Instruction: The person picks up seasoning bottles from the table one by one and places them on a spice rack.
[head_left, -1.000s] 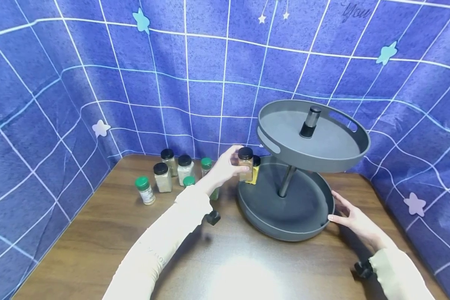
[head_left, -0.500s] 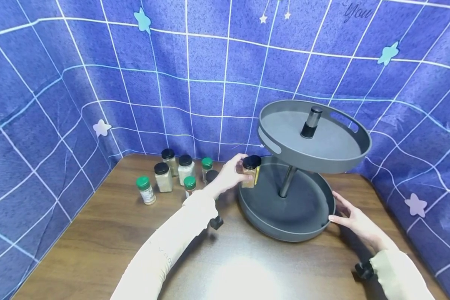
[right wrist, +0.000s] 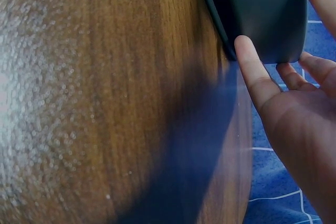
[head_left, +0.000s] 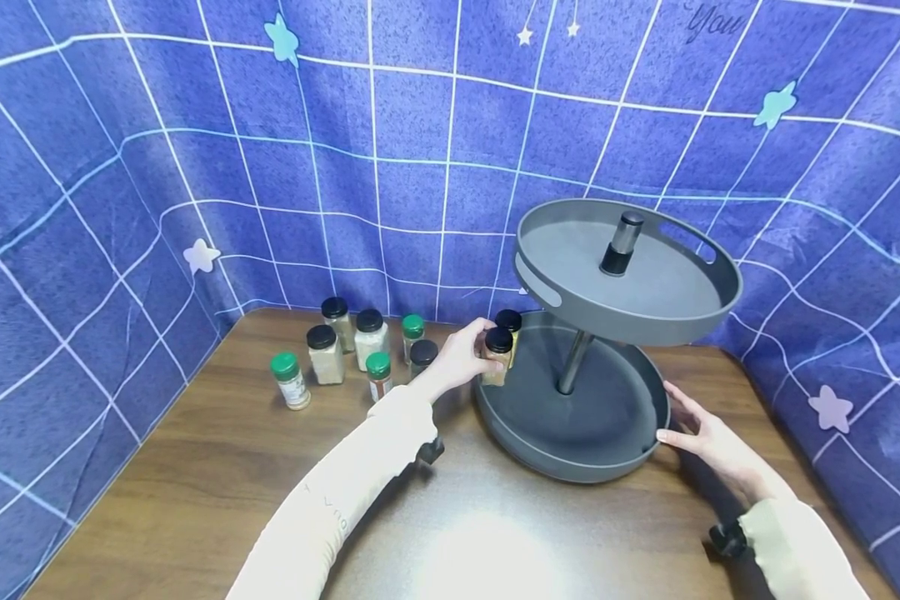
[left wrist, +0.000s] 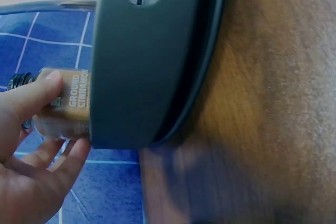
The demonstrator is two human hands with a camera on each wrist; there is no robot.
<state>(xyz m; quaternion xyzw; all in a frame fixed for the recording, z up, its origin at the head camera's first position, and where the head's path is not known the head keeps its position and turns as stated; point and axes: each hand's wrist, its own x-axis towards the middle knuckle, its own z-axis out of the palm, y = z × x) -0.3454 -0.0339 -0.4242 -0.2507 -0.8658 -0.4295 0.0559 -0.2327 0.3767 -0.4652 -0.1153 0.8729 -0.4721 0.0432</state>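
My left hand (head_left: 461, 354) grips a black-lidded spice jar (head_left: 496, 372) at the left rim of the lower tier (head_left: 555, 429) of a dark grey two-tier turntable. In the left wrist view, the jar (left wrist: 65, 100) reads "Ground Cinnamon", thumb on one side and fingers on the other. Its base is hidden behind the tier's wall (left wrist: 139, 77). Just behind it on the tier stands another black-lidded jar (head_left: 513, 346) with yellow contents. At the opposite side, my right hand (head_left: 712, 437) touches the tier's outer wall with spread fingers; its thumb (right wrist: 252, 66) shows against the lower edge.
Overhead, the upper tier (head_left: 577, 275) covers part of the lower one. Several spice jars with green or black lids stand at the left, among them a green-lidded shaker (head_left: 292, 387) and a white-filled jar (head_left: 371, 342). Blue gridded cloth (head_left: 405, 208) surrounds the wooden table (head_left: 195, 467).
My left hand has brought the cinnamon jar lower and slightly nearer, from beside the yellow jar to in front of it. The right hand has stayed at the tier's wall.
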